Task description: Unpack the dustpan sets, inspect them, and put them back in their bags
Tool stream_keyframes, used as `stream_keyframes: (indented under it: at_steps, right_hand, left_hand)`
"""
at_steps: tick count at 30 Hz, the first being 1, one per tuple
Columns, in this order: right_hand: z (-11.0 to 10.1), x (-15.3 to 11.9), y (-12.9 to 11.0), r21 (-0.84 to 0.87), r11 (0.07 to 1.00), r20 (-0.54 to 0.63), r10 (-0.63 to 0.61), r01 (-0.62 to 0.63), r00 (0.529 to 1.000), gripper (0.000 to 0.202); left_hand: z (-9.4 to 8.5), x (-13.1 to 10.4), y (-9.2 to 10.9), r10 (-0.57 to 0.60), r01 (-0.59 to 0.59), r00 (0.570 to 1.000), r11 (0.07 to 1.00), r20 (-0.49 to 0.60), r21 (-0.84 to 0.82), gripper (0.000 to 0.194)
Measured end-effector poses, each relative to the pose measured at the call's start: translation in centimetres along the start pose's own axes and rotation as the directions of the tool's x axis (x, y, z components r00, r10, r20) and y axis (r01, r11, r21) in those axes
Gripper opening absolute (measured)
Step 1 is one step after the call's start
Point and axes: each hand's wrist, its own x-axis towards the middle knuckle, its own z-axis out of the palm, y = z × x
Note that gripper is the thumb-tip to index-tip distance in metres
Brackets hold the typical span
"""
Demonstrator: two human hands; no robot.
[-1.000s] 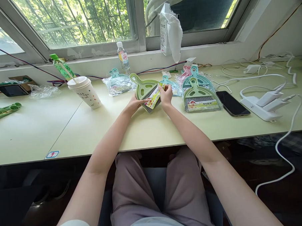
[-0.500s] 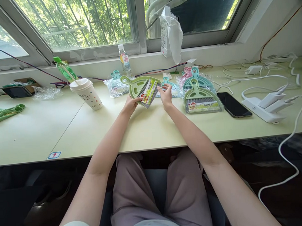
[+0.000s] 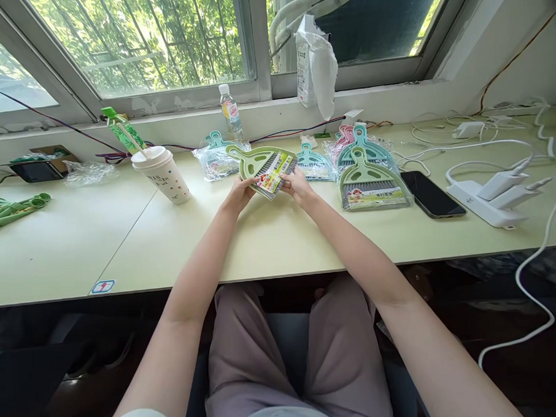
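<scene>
Desk: we sit at a long pale yellow-green desk [image 3: 280, 248], its surface running the full width of our view.
Window: a grey-framed glass window [image 3: 155, 48] stands behind it, green leaves and bars beyond the pane.
Wrapped set: a light green plastic dustpan with grey bristles [image 3: 371, 181] rests upright to our right, in front of a teal dustpan [image 3: 381, 158].
Set in hand: our light green plastic dustpan-and-brush set [image 3: 254, 163] is held tilted before us, handle toward the upper left.
Power strip: a white plastic power strip [image 3: 465, 199] carries two plugs at the far right.
Cup: a white lidded cup with coloured dots [image 3: 164, 179] stands to our left.
Phone: a black flat phone [image 3: 433, 194] lies just beside the wrapped set.
Left hand: our left hand [image 3: 240, 193] is clamped on the set's lower left edge.
Right hand: our right hand [image 3: 299, 186] grips its lower right edge.
Card: a yellow-green and white printed card [image 3: 273, 173] faces us across the bristles.
</scene>
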Motion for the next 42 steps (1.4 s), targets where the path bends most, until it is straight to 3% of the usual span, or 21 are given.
stream_keyframes:
  at_steps: [17,26,29,31,34,36,38,40,42]
  right_hand:
    - [0.2,0.0,0.1,0.039,0.999,-0.006,0.009,-0.009,1.0,0.032]
    - [0.2,0.3,0.5,0.07,0.998,0.044,0.003,-0.006,0.999,0.021]
    - [0.4,0.2,0.6,0.089,0.996,-0.001,-0.029,0.029,1.0,0.017]
    - [0.4,0.1,0.6,0.114,0.992,-0.051,-0.057,0.062,0.997,0.017]
    - [0.1,0.3,0.5,0.152,0.984,-0.122,-0.071,0.089,0.99,0.018]
    - [-0.3,0.5,0.3,0.172,0.981,-0.155,-0.064,0.091,0.986,0.019]
    - [-0.6,0.8,0.3,0.182,0.979,-0.169,-0.064,0.095,0.983,0.019]
    - [-0.8,0.9,0.3,0.18,0.979,-0.175,-0.065,0.097,0.982,0.018]
    - [-0.7,0.8,0.5,0.17,0.981,-0.174,-0.065,0.095,0.983,0.018]
  left_hand:
    - [-0.1,0.0,-0.1,0.006,-0.006,0.999,1.0,0.031,0.005,0.069]
    - [-0.6,0.5,-0.3,0.011,-0.012,1.0,0.999,0.017,0.047,0.057]
    - [-1.2,1.2,-0.5,0.005,0.0,0.999,0.993,-0.045,0.114,0.041]
    - [-2.2,1.7,-0.6,0.081,-0.046,0.985,0.975,-0.15,0.219,0.038]
    - [-4.4,2.1,-0.9,0.324,-0.163,0.913,0.848,-0.249,0.503,0.039]
    - [-5.6,2.1,-0.9,0.388,-0.152,0.903,0.692,-0.185,0.705,0.051]
    - [-6.3,1.8,-1.0,0.301,-0.023,0.942,0.494,-0.146,0.869,0.061]
    - [-6.3,1.4,-0.8,0.19,0.096,0.971,0.237,-0.143,0.967,0.061]
    - [-5.8,1.1,-0.5,0.165,0.133,0.978,-0.022,-0.127,0.991,0.059]
